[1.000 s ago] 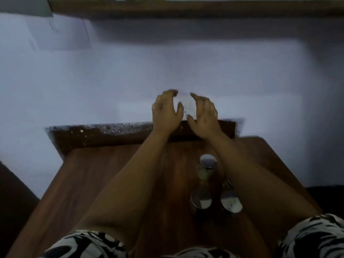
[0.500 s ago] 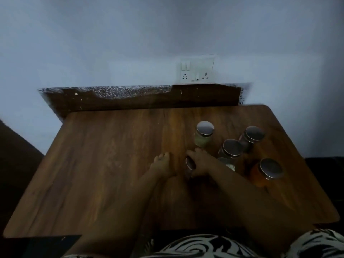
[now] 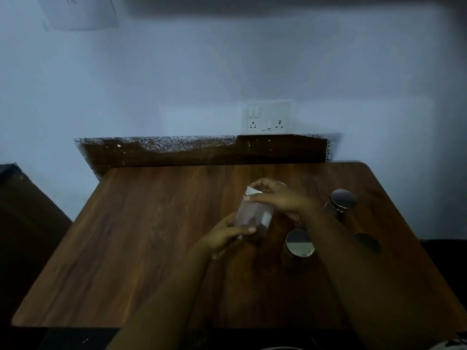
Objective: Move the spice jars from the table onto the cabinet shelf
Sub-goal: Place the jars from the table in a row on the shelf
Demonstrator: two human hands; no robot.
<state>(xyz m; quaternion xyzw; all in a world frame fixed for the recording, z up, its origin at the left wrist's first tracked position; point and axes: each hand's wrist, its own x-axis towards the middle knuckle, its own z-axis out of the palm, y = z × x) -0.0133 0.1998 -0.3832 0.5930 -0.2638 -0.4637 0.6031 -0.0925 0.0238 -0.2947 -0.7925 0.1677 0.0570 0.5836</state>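
A clear glass spice jar [image 3: 252,214] with a silver lid is held tilted above the wooden table [image 3: 141,248], its lid toward the wall. My left hand [image 3: 225,236] grips its lower body and my right hand [image 3: 275,198] wraps its lid end. On the table to the right stand other metal-lidded jars: one [image 3: 299,245] just beside my right forearm, one [image 3: 341,200] farther back, and a dark lid [image 3: 367,242] partly hidden behind my arm. The cabinet shelf shows only as a dark blurred band [image 3: 278,6] at the top edge.
A white socket and switch plate [image 3: 269,117] sits on the pale wall behind the table. A dark speckled strip [image 3: 177,150] runs along the table's back edge. Dark furniture [image 3: 22,210] stands at the left.
Half a second ago both hands were low on the table at a jar. Now the jar is lifted and tilted between both hands. The camera view has tipped up a little.
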